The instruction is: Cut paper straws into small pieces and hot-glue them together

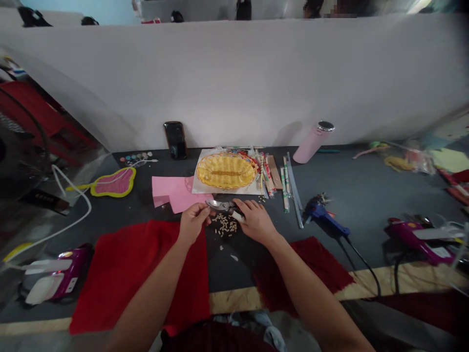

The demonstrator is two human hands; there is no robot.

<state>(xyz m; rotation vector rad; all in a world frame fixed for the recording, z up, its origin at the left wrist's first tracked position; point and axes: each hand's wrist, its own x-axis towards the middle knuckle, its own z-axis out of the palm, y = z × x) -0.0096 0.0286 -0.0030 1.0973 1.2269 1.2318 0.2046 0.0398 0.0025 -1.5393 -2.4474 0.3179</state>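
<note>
My right hand [255, 221] grips the handles of metal pruning shears [222, 205], whose blades point left. My left hand [193, 222] pinches something small at the blade tips; what it is cannot be made out. Below the shears lies a pile of several small pale cut pieces [226, 226] on the dark table [359, 195]. A few stray pieces [234, 257] lie nearer to me. Just beyond the hands stands a yellow woven basket [226, 170] on a white sheet.
Pink paper [172, 191] lies left of the basket, with sticks and strips [287, 183] to its right. Red cloths [124, 274] flank my arms. A blue glue gun [324, 215], two purple tools [417, 234], a pink bottle [313, 142] and a phone [175, 139] are around.
</note>
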